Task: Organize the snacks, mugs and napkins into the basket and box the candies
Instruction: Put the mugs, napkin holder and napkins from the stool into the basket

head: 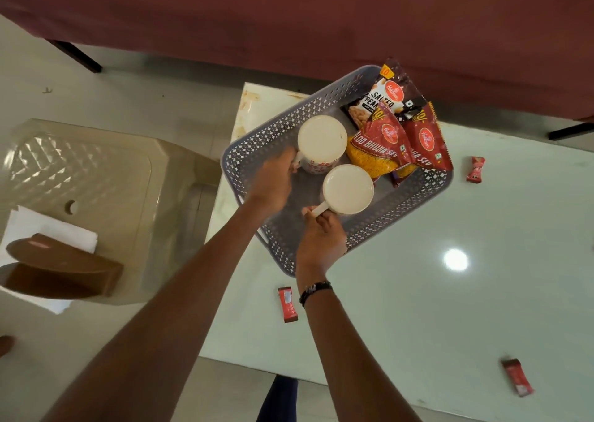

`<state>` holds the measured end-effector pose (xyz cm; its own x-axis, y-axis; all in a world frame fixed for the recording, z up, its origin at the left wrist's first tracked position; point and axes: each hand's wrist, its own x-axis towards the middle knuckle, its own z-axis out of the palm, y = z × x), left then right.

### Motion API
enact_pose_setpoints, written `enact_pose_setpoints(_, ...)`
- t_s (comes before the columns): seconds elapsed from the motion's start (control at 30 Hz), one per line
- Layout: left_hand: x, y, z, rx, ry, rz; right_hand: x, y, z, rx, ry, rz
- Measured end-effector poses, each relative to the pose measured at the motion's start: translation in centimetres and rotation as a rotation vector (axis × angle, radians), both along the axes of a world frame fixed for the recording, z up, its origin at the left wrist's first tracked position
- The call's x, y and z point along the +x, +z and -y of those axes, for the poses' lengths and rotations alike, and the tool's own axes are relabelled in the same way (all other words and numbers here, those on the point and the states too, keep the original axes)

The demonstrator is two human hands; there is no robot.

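A grey perforated basket lies on the white table. Inside it stand two white mugs. My left hand grips the handle of the far mug, which has red flowers on its side. My right hand pinches the handle of the near mug. Three snack packets fill the basket's far end: salted peanuts and two red sev packets. Three red candies lie on the table at the right, near my wrist and at the front right.
A beige plastic chair stands left of the table, with white napkins and a brown box on its seat. A maroon sofa runs behind the table. My dark trouser leg shows below the table edge.
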<state>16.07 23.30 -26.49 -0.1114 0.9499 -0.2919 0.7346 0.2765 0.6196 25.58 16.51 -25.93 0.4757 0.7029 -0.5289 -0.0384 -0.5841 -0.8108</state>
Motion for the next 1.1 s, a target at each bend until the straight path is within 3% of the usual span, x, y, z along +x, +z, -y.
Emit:
enact_pose_setpoints(0.13, -0.1, 0.5, 0.7, 0.022, 0.034, 0.031, 0.6, 0.3, 0.1, -0.059, 0.088, 0.03)
enact_pose_setpoints(0.3, -0.4, 3.6, 5.4, 0.121, 0.198, 0.147, 1.6, 2.9, 1.8, -0.086, 0.013, 0.039)
enact_pose_setpoints(0.47, -1.4, 7.0, 12.1, 0.221, 0.413, 0.265, 0.2, 6.4, 3.7, 0.014, 0.122, 0.098)
enact_pose_setpoints(0.7, -6.1, 10.8, 19.7, 0.324, 0.847, 0.317, -9.0, 10.4, 6.2, 0.282, 0.568, -0.006)
enact_pose_setpoints(0.87, -10.3, 10.4, 23.8, 0.428, 1.197, 0.219, -16.5, 10.1, 8.8, 0.282, 1.031, -0.05)
enact_pose_setpoints(0.97, -12.8, 9.4, 25.7, 0.412, 1.399, 0.148, -20.0, 9.0, 10.2, 0.329, 1.307, 0.026)
enact_pose_setpoints(1.1, -15.3, 8.6, 26.7, 0.267, 1.483, 0.308, -22.9, 7.7, 11.2, 0.361, 1.559, 0.212)
